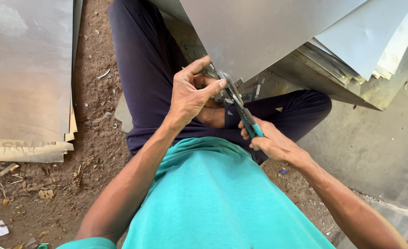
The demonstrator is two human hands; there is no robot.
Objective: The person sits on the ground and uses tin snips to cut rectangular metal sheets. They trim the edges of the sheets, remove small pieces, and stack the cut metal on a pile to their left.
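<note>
A pair of tin snips with teal handles is gripped in the right hand, clenched around the handles; its long axis runs up and away from that hand toward the upper left, so the blades lie just beyond the knuckles at the lower edge of a large grey metal sheet. The left hand is held nearer the blades, just to their left, its thumb and fingers pinched on a small offcut of metal at the sheet's cut edge.
</note>
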